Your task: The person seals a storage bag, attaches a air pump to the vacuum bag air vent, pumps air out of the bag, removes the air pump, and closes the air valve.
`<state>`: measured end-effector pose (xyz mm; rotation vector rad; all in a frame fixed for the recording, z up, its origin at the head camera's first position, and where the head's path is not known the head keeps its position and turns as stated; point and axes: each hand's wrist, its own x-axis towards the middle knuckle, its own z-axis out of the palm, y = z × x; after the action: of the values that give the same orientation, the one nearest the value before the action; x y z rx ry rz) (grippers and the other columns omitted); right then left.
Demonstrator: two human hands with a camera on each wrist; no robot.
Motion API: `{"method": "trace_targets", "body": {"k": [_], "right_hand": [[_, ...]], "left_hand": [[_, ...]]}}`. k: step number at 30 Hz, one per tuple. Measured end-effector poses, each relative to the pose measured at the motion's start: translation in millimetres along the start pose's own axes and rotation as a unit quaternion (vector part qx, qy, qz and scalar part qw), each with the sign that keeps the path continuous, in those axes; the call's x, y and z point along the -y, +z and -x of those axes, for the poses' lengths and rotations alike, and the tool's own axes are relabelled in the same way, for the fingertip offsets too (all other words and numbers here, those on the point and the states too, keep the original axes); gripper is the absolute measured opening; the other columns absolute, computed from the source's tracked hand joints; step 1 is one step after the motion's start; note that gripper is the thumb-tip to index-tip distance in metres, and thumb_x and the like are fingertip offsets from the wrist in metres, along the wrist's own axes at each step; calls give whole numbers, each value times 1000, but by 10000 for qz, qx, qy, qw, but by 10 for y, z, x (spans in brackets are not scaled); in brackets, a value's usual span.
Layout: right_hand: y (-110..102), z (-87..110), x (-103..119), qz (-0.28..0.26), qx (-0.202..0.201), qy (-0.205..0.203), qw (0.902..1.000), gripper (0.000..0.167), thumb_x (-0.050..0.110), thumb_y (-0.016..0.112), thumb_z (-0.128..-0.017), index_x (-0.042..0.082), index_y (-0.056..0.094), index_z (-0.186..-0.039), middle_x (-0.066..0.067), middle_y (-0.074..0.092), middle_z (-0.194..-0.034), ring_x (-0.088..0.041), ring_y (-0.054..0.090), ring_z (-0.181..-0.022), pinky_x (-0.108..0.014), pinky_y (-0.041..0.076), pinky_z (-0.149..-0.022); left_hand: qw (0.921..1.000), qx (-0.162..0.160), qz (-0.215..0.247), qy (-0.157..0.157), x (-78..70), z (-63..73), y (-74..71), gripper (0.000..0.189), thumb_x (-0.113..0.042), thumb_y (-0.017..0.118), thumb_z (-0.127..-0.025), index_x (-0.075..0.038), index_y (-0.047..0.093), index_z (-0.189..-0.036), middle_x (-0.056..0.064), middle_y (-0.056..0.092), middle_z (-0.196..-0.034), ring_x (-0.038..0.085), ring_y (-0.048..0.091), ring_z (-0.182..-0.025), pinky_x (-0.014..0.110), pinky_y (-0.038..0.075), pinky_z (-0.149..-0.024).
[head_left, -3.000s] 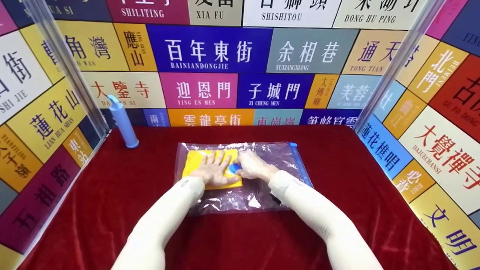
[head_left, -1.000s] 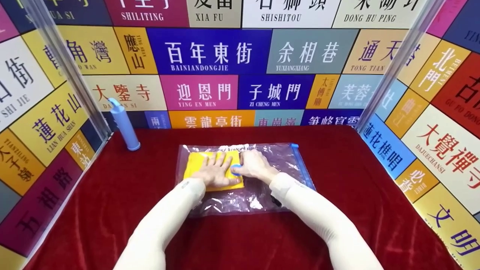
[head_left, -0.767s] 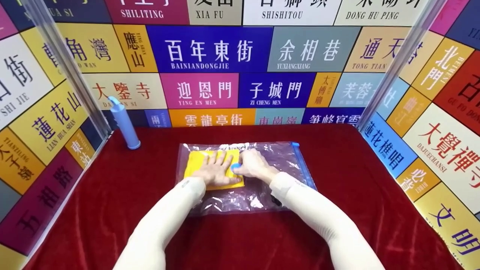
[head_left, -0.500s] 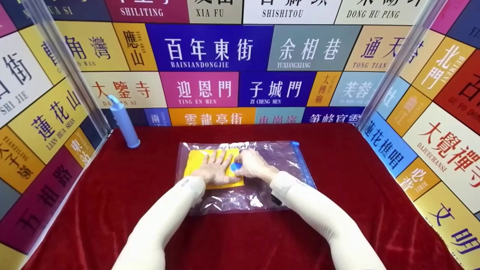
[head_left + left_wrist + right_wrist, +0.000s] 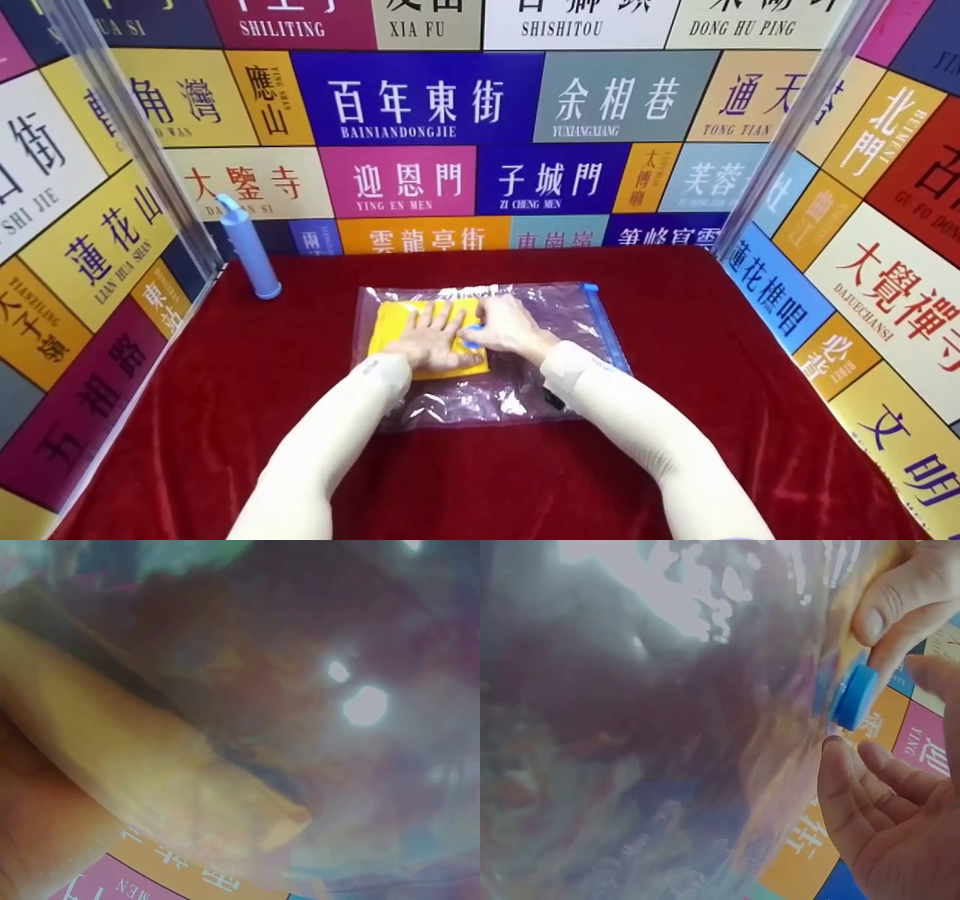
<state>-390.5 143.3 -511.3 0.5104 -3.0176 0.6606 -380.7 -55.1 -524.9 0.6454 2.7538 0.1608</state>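
Observation:
A clear vacuum storage bag (image 5: 555, 315) lies flat, with a folded yellow cloth (image 5: 386, 322) inside its left part. My left hand (image 5: 431, 341) rests on the bag over the cloth, fingers spread and straight. A round blue valve cap (image 5: 856, 696) sits on the bag by the left thumb. My right hand (image 5: 506, 326) is at the cap; in the right wrist view its thumb and loosely bent fingers (image 5: 840, 787) stand around the cap with a gap at the thumb. The left wrist view is blurred and shows part of the left hand (image 5: 150, 757).
A blue hand pump (image 5: 251, 251) stands upright at the back left of the red cloth-covered table (image 5: 480, 480). The bag's blue zip edge (image 5: 606, 326) runs along its right side. Sign-covered panels (image 5: 420, 97) enclose the back and both sides.
My right hand has shifted and turned slightly at the cap, and its fingers now stand loosely around it. My left hand and the bag have stayed in place.

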Motion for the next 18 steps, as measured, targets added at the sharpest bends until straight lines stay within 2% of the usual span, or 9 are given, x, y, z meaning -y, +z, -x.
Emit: {"method": "trace_targets", "body": {"k": [5, 9, 13, 18], "right_hand": [[1, -11, -38, 75, 19, 206, 9998, 47, 50, 93, -87, 7, 80, -100, -7, 81, -93, -27, 74, -88, -42, 65, -82], [-14, -13, -43, 80, 104, 121, 9998, 38, 44, 95, -86, 9, 85, -95, -7, 84, -91, -27, 76, -88, -42, 66, -85], [-9, -22, -27, 85, 196, -65, 9997, 34, 35, 91, -88, 5, 87, -104, -11, 86, -98, -29, 77, -91, -42, 68, -88], [23, -17, -12, 118, 274, -172, 9994, 39, 29, 89, -89, 4, 86, -117, -12, 87, -109, -27, 77, -97, -39, 68, -90]], "left_hand": [[10000, -29, 6, 42, -18, 30, -11, 108, -85, 41, -102, -20, 8, -182, 13, 0, -192, 48, 0, -178, 71, 3, -144], [10000, -17, 2, 60, -18, 40, -18, 108, -85, 41, -102, -21, 6, -182, 14, -1, -192, 48, -2, -178, 71, 2, -144], [10000, -33, 11, 49, -10, 42, -29, 108, -84, 43, -103, -20, 6, -182, 14, -1, -192, 48, -1, -178, 71, 2, -144], [10000, -34, 62, 25, -17, 56, -15, 109, -83, 43, -102, -20, 6, -182, 14, -1, -192, 48, -1, -178, 71, 2, -144]]}}
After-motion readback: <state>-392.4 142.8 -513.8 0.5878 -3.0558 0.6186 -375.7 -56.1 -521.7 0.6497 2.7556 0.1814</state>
